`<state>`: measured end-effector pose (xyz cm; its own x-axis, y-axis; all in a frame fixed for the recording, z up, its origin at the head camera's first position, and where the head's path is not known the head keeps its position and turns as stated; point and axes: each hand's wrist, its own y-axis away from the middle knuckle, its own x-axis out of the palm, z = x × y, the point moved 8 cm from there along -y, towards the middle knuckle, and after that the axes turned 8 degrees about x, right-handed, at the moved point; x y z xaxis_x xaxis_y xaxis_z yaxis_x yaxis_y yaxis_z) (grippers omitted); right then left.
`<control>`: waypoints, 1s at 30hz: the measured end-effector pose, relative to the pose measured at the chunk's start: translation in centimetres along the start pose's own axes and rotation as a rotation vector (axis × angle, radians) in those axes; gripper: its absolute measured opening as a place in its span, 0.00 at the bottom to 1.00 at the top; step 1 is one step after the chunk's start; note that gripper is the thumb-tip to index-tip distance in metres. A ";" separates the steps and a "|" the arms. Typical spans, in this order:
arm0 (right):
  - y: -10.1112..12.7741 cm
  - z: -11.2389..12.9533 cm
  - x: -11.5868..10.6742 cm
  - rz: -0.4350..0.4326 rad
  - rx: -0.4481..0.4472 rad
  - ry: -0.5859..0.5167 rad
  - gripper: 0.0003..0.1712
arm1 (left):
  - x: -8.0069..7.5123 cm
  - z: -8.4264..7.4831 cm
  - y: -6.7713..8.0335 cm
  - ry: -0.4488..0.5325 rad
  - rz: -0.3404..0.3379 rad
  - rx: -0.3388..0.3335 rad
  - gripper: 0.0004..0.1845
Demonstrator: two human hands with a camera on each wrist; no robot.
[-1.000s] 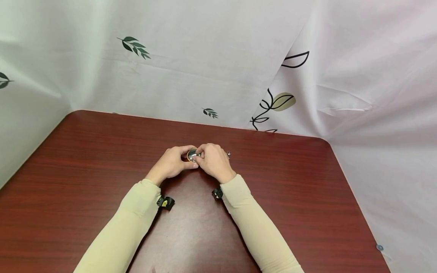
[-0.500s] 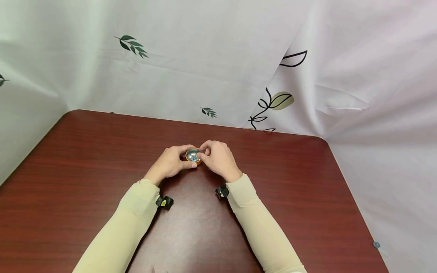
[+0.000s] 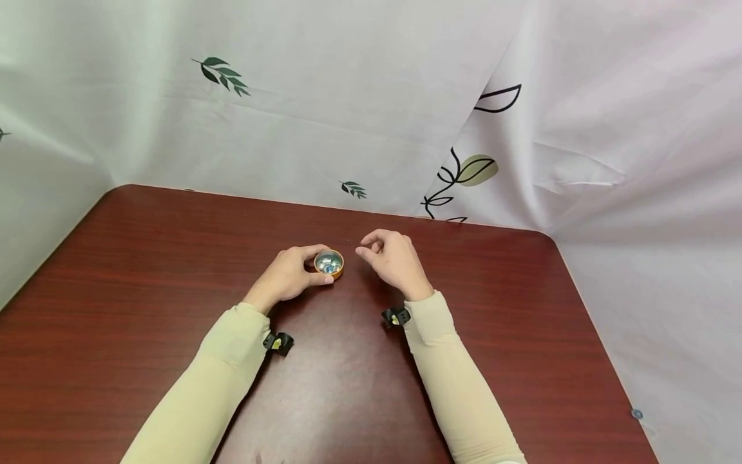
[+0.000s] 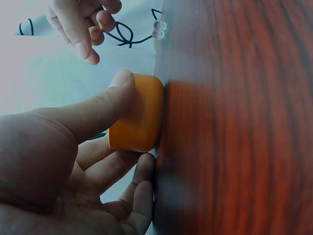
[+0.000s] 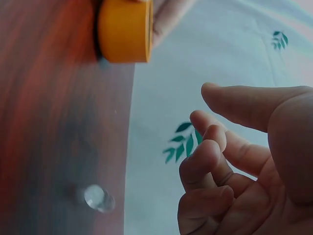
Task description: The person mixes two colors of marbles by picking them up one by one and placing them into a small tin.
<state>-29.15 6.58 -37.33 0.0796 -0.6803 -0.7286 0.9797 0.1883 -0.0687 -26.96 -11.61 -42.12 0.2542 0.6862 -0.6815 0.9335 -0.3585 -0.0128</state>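
Observation:
A small round orange cup (image 3: 329, 264) with a shiny, glassy interior sits on the table. Something bluish shows inside it, too small to identify. My left hand (image 3: 288, 273) holds the cup between thumb and fingers; in the left wrist view the thumb (image 4: 105, 105) lies along its orange wall (image 4: 144, 115). To the right, apart from the cup, my right hand (image 3: 395, 261) hovers with thumb and forefinger parted and nothing visible between them. Its other fingers bend loosely in the right wrist view. A clear glassy bead-like piece (image 5: 98, 197) lies on the table near that hand.
The reddish-brown wooden table (image 3: 174, 258) ends at a white cloth backdrop (image 3: 290, 129) printed with leaves. Black bands (image 3: 279, 343) sit at both wrists. A small round button-like piece (image 3: 637, 414) is at the table's right edge.
My right hand has drawn away from the cup, up and to the right, baring its opening. The left hand has stayed around the cup.

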 end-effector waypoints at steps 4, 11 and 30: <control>-0.2 -0.6 -0.9 -0.010 0.021 -0.009 0.09 | 0.0 0.2 0.0 0.001 0.006 -0.011 0.30; -0.3 -1.5 -1.4 0.004 0.053 -0.014 0.09 | 0.0 0.0 0.0 0.010 0.012 -0.022 0.31; -0.4 -4.0 -1.7 0.133 0.089 0.164 0.04 | 0.0 0.2 0.0 -0.001 0.016 -0.017 0.32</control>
<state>-30.43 10.45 -38.81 0.1849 -0.5277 -0.8291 0.9756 0.2004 0.0900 -27.02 -11.69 -42.26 0.2692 0.6794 -0.6826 0.9332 -0.3592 0.0105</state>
